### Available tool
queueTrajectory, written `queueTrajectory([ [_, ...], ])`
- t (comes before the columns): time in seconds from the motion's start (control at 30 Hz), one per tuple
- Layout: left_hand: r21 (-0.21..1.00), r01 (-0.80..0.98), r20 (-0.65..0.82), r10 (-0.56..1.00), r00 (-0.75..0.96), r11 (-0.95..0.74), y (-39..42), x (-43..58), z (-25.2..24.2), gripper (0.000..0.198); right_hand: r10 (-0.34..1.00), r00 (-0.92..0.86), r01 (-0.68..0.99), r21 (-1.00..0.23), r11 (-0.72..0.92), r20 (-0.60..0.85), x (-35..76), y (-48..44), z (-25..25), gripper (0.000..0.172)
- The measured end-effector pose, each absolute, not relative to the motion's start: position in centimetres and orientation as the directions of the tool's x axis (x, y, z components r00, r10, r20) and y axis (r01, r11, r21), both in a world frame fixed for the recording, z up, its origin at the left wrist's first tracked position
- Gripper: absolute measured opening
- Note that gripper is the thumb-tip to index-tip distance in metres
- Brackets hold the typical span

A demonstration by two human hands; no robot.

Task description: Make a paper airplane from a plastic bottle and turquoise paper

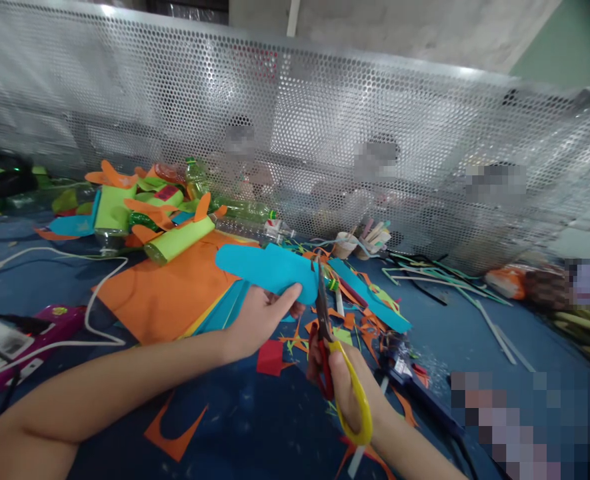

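Observation:
My left hand [265,317] grips a blue paper cutout [265,265] by its lower edge, thumb on top and fingers underneath. One end of the cutout is long and rounded. In my right hand [347,380] is a pair of scissors [359,400] with one yellow and one red handle loop. Their blades point away from me and stand at the right edge of the blue paper; whether they touch it I cannot tell. Beneath the cutout lie orange paper sheets [175,287] and further blue sheets [225,310].
Paper-wrapped bottles [181,240] pile up at the back left. A white cable [92,300] and a magenta box [49,330] lie left. Scraps and a blue strip [375,300] spread right, near a dark blue glue gun [419,387]. A perforated metal panel [305,127] stands behind.

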State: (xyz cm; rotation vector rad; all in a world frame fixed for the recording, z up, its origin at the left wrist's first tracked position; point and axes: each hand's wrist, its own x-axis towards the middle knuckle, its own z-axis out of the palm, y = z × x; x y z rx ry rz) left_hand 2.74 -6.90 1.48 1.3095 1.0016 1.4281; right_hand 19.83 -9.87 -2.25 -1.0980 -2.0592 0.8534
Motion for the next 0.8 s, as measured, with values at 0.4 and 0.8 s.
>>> queueTrajectory([
  [0.4, 0.978, -0.074, 0.195, 0.980, -0.030, -0.197, -6.31, 2.56, 1.15, 0.031, 0.906, -0.390, 0.447, -0.826, 0.343, 0.165, 20.02, -9.95, -2.48, 0.050],
  [0.8, 0.971, -0.041, 0.237, 0.971, -0.009, -0.237, -5.86, 2.04, 0.93, 0.034, 0.925, -0.356, 0.469, -0.832, 0.298, 0.131, 19.95, -10.33, -1.94, 0.050],
])
